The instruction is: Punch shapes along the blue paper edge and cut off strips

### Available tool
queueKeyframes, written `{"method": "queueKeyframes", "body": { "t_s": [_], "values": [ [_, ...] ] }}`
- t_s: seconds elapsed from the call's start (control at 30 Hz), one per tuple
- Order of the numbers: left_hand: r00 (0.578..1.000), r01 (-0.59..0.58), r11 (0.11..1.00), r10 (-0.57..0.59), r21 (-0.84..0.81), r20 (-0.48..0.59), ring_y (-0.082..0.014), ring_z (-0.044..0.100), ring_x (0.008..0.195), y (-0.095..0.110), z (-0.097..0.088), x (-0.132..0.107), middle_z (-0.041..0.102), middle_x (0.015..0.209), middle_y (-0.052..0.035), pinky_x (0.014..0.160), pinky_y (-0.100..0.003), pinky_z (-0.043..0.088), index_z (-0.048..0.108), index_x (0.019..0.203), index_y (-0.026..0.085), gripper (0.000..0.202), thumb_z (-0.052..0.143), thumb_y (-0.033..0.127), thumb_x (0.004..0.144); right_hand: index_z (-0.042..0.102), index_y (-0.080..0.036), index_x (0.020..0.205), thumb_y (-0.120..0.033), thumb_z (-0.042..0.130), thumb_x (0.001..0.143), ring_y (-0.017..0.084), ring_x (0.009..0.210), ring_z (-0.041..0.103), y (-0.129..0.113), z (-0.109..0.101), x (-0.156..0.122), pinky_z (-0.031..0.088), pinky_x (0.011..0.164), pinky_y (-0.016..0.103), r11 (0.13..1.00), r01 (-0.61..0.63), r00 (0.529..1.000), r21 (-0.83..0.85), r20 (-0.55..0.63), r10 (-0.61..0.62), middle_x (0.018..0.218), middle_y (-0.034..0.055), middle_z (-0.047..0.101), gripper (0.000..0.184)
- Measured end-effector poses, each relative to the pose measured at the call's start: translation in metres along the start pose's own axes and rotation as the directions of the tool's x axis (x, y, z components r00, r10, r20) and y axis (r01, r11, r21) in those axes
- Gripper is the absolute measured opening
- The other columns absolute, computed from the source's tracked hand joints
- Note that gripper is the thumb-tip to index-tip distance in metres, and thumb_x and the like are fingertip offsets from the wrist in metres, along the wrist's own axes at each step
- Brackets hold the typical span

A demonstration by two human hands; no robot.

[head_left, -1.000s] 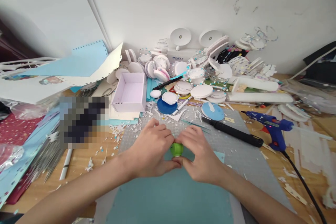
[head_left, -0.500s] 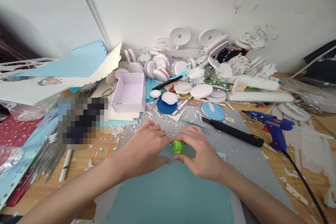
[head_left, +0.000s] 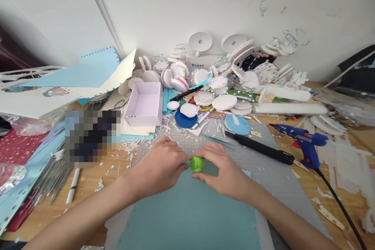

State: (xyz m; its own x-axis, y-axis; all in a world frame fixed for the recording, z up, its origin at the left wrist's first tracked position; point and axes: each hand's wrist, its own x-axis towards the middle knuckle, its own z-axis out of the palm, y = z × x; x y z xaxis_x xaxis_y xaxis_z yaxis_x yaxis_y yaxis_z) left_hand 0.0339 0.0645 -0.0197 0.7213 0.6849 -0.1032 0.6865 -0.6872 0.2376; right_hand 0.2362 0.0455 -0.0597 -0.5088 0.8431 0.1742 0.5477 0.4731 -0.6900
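My right hand (head_left: 220, 170) grips a small bright green craft punch (head_left: 197, 164) between thumb and fingers, at the far edge of a teal-blue sheet (head_left: 190, 215). My left hand (head_left: 164, 164) is closed just left of the punch, its thumb drawn in against the bent fingers. The sheet's far edge runs into this left grip, and the fingers partly hide it. Beneath the blue sheet lies a paler sheet (head_left: 115, 228), on a grey cutting mat (head_left: 281, 179).
A blue glue gun (head_left: 310, 142) and a black-handled tool (head_left: 263, 148) lie on the right. Farther back are a lilac box (head_left: 143, 105), white foam discs (head_left: 224, 102) and a light-blue disc (head_left: 238, 124). Wire stems (head_left: 48, 181) and a white pen (head_left: 73, 185) lie left; paper scraps are scattered around.
My left thumb has moved up to the fingers, closing the gap between them. The green punch and my right hand have shifted very slightly left.
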Motion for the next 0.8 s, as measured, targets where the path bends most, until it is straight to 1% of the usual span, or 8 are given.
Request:
{"method": "queueKeyframes", "body": {
  "t_s": [0.13,0.27,0.37,0.47,0.5,0.57,0.67,0.8],
  "values": [
    [1.0,-0.023,0.998,0.022,-0.058,-0.008,-0.0212,0.06,0.077,0.001,-0.007,-0.004,0.065,0.076,-0.0025,0.079,-0.037,0.038,0.064,0.082,0.018,0.013,0.059,0.029,0.086,0.057,-0.022,0.1,-0.024,0.068,0.082,0.022,0.089,0.053,0.002,0.006,-0.001,0.037,0.082,0.039,0.993,0.089,0.993,-0.083,-0.076,-0.095,0.091,0.0026,0.064,0.021],
    [0.998,0.027,0.978,-0.037,-0.205,-0.047,-0.0223,0.062,0.083,0.004,-0.006,-0.002,0.067,0.085,-0.0029,0.081,-0.036,0.04,0.065,0.089,0.019,0.036,0.065,0.053,0.078,0.053,-0.019,0.098,-0.021,0.059,0.088,0.021,0.084,0.052,0.002,0.016,-0.002,0.037,0.079,0.038,0.959,0.221,0.962,-0.178,-0.123,-0.245,0.091,0.0047,0.064,0.011],
    [0.99,0.069,0.962,-0.099,-0.264,-0.104,-0.0192,0.064,0.076,0.002,0.007,0.001,0.068,0.077,0.0004,0.075,-0.031,0.042,0.065,0.082,0.018,0.029,0.068,0.047,0.079,0.051,-0.019,0.1,-0.024,0.058,0.088,0.022,0.088,0.052,0.001,0.012,-0.001,0.039,0.08,0.039,0.949,0.258,0.953,-0.182,-0.111,-0.281,0.094,0.0064,0.063,0.015],
    [0.98,0.026,0.958,-0.081,-0.287,-0.182,-0.019,0.065,0.078,-0.001,0.025,-0.001,0.07,0.081,0.0012,0.075,-0.031,0.042,0.065,0.084,0.019,0.023,0.074,0.038,0.076,0.052,-0.02,0.107,-0.034,0.065,0.083,0.024,0.102,0.051,0.006,-0.005,0.001,0.042,0.088,0.039,0.974,0.208,0.977,-0.091,-0.017,-0.211,0.109,0.0084,0.059,0.031],
    [0.973,0.004,0.958,-0.07,-0.288,-0.222,-0.0198,0.065,0.081,-0.002,0.031,-0.003,0.071,0.086,0.0005,0.077,-0.031,0.043,0.066,0.088,0.019,0.023,0.075,0.036,0.075,0.053,-0.021,0.107,-0.034,0.063,0.085,0.024,0.106,0.05,0.01,-0.012,0.001,0.042,0.09,0.038,0.984,0.166,0.986,-0.063,-0.01,-0.167,0.112,0.0083,0.057,0.027],
    [0.95,-0.03,0.96,-0.059,-0.278,-0.307,-0.0212,0.064,0.087,-0.005,0.041,-0.007,0.071,0.095,-0.0012,0.08,-0.034,0.043,0.065,0.096,0.019,0.027,0.076,0.033,0.075,0.055,-0.022,0.102,-0.026,0.048,0.094,0.021,0.104,0.053,0.022,-0.024,0.003,0.042,0.091,0.036,0.998,0.049,0.995,-0.047,-0.087,-0.053,0.107,0.0067,0.058,0.012],
    [0.916,-0.077,0.967,-0.028,-0.243,-0.401,-0.0217,0.063,0.089,-0.007,0.051,-0.011,0.071,0.102,-0.0026,0.082,-0.036,0.042,0.064,0.103,0.018,0.03,0.073,0.031,0.078,0.056,-0.021,0.099,-0.023,0.05,0.092,0.022,0.099,0.055,0.044,-0.029,0.003,0.045,0.087,0.038,0.983,-0.114,0.985,-0.145,-0.143,0.094,0.1,0.0067,0.059,0.01],
    [0.883,-0.12,0.978,0.027,-0.169,-0.469,-0.0215,0.062,0.087,-0.008,0.057,-0.012,0.071,0.104,-0.0037,0.08,-0.036,0.042,0.062,0.107,0.016,0.03,0.069,0.03,0.082,0.057,-0.019,0.1,-0.017,0.056,0.085,0.026,0.098,0.056,0.065,-0.02,0.003,0.046,0.085,0.042,0.943,-0.176,0.982,-0.283,-0.113,0.149,0.098,0.0085,0.059,0.014]
  ]
}}
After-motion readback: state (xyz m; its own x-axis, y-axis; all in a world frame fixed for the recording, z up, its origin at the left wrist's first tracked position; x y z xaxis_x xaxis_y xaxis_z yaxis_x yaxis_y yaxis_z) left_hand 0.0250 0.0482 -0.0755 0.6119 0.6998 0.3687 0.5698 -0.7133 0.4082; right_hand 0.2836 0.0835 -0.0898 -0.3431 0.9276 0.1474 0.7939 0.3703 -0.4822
